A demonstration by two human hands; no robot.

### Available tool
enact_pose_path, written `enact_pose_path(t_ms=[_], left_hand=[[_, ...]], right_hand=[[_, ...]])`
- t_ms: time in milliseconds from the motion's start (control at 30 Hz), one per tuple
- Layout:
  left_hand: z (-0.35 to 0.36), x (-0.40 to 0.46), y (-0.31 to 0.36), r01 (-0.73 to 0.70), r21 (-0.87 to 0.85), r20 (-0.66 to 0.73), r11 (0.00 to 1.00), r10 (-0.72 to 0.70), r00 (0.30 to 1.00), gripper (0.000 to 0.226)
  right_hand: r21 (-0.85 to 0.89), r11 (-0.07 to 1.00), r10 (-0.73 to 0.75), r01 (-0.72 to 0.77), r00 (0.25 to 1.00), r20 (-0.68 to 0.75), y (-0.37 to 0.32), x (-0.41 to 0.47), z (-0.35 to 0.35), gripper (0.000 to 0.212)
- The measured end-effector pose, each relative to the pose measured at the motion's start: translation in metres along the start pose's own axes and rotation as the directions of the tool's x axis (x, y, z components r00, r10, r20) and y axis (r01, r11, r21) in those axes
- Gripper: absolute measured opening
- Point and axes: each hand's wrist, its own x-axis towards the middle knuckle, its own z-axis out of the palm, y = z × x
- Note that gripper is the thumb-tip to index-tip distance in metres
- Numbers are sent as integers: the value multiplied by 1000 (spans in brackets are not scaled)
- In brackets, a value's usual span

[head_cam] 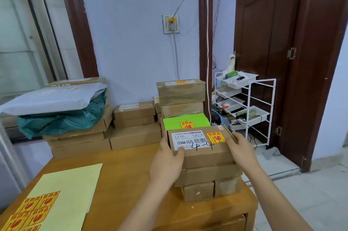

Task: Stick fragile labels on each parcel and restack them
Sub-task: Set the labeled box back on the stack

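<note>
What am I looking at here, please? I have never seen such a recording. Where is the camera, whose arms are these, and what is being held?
There is one picture, taken by a camera worn on a person's head, looking forward and down. No machine is here: the two bare arms belong to that person.

The left hand and right hand grip the ends of a box, which sits on top of a stack of boxes on a wooden table. This box already carries a red and yellow fragile label.

At the near left lies a sheet of labels. Behind stand more boxes; the green one is labelled too. A white rack stands on the right.
</note>
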Motion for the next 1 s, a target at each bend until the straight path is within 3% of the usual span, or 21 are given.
enact_pose_path(t_ms=[367,633,833,1000], left_hand=[[-1,-6,2,20,-36,-16,999,-21,1000,49],[2,-6,-3,111,-64,56,992,-107,993,44],[3,-6,2,112,-181,85,977,-97,992,49],[5,-4,4,95,-225,101,970,-74,992,49]], right_hand=[[85,996,-3,7,999,-38,3,-1,-3,38],[118,992,50,-48,999,-11,3,-1,-4,47],[208,975,76,-82,997,33,-2,3,-4,28],[208,974,80,-87,996,42,-1,6,-5,29]])
